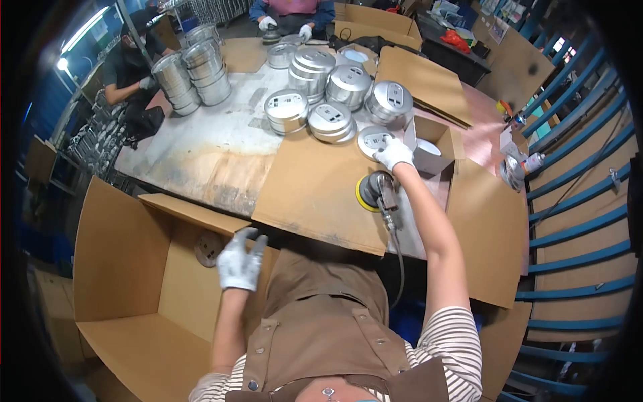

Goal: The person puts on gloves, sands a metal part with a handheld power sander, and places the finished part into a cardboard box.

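My left hand, in a white glove, is raised at the inner edge of a large open cardboard box, fingers apart and nothing in them. Just beyond it, inside the box, a round metal plate with dark cutouts shows partly blurred. My right hand, also gloved, reaches across the table with its fingers on the edge of another round metal plate. A corded or hose-fed disc sander with a yellow-edged pad rests on the cardboard sheet, below my right hand.
Stacks of round metal plates stand across the middle of the table, with more stacks at the far left. A small open carton sits right of my right hand. Two other people work at the far side. Blue rails line the right.
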Available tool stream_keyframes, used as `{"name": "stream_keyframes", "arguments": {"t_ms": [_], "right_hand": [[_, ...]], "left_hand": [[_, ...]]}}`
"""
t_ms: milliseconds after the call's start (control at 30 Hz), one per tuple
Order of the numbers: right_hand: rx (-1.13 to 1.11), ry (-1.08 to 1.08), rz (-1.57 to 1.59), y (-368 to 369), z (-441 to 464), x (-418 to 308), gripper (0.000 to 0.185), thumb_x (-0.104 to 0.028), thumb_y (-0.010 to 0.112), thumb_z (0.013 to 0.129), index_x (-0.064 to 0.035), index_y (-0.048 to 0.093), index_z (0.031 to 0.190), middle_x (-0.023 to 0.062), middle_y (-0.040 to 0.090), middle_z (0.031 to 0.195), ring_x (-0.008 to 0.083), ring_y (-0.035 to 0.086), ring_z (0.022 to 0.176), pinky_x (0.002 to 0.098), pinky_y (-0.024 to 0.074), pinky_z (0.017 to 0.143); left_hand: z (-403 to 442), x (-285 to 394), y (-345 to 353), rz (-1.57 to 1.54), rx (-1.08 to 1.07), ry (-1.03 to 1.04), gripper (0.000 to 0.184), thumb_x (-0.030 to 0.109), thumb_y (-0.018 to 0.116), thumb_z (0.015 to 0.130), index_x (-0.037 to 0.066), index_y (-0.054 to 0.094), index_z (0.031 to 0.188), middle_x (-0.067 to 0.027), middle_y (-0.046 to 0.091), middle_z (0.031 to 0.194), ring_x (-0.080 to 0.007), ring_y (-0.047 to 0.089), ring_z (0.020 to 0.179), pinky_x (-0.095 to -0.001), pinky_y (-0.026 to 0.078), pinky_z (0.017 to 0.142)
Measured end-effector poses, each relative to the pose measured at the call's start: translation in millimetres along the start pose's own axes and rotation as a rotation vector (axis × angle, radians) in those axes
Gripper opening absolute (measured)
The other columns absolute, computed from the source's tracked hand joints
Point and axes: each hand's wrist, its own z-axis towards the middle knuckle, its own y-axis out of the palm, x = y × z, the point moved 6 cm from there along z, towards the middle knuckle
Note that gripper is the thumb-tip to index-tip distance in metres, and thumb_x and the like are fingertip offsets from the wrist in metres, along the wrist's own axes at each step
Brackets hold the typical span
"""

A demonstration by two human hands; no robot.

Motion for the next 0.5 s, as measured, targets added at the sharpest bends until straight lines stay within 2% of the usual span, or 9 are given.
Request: {"name": "stream_keyframes", "arguments": {"t_ms": [67,167,200,333,367,500], "right_hand": [[0.001,-0.004,-0.009,22,34,3,0.082,-0.060,0.073,0.069,-0.0101,0.058,0.132,0.0161,0.060,0.134,0.0313,0.058,0.123,0.0404,0.0480,0.102],[-0.101,-0.020,-0.170,23,39,-12,0.090,-0.058,0.078,0.064,-0.0084,0.056,0.136,0.0165,0.058,0.137,0.0314,0.057,0.124,0.0395,0.0478,0.103],[-0.159,-0.015,-0.201,20,37,-18,0.093,-0.058,0.081,0.062,-0.0077,0.055,0.137,0.0168,0.056,0.139,0.0312,0.056,0.126,0.0393,0.0474,0.104],[-0.141,0.015,-0.207,18,41,-19,0.093,-0.061,0.084,0.058,-0.0084,0.059,0.132,0.0173,0.059,0.134,0.0330,0.058,0.123,0.0437,0.0482,0.103],[-0.166,0.019,-0.249,16,40,-21,0.096,-0.062,0.083,0.058,-0.0092,0.057,0.133,0.0176,0.053,0.141,0.0357,0.053,0.128,0.0473,0.0456,0.105],[-0.129,0.102,-0.085,21,56,-7,0.124,-0.069,0.083,0.052,-0.0106,0.034,0.150,0.0236,0.033,0.154,0.0400,0.037,0.140,0.0490,0.0350,0.113]], "left_hand": [[2,5,25,-0.020,-0.096,-0.063,0.036,0.039,0.072,0.087,0.011,0.068,0.109,-0.0144,0.072,0.102,-0.0329,0.069,0.090,-0.0421,0.054,0.082],[1,0,56,-0.058,-0.224,-0.094,0.036,0.039,0.071,0.087,0.012,0.068,0.112,-0.0135,0.072,0.105,-0.0334,0.069,0.092,-0.0413,0.054,0.082],[0,3,58,-0.072,-0.306,-0.138,0.040,0.039,0.069,0.089,0.011,0.068,0.117,-0.0152,0.071,0.107,-0.0326,0.068,0.095,-0.0413,0.053,0.088],[-4,-2,67,-0.065,-0.324,-0.067,0.041,0.041,0.066,0.090,0.013,0.068,0.119,-0.0127,0.071,0.110,-0.0291,0.069,0.093,-0.0397,0.054,0.087],[-4,-2,67,-0.067,-0.334,-0.075,0.041,0.041,0.065,0.090,0.013,0.068,0.119,-0.0124,0.071,0.111,-0.0288,0.069,0.093,-0.0395,0.054,0.087],[-1,-2,69,-0.130,-0.340,-0.035,0.041,0.040,0.065,0.090,0.012,0.067,0.120,-0.0126,0.069,0.116,-0.0316,0.067,0.101,-0.0398,0.053,0.090]]}}
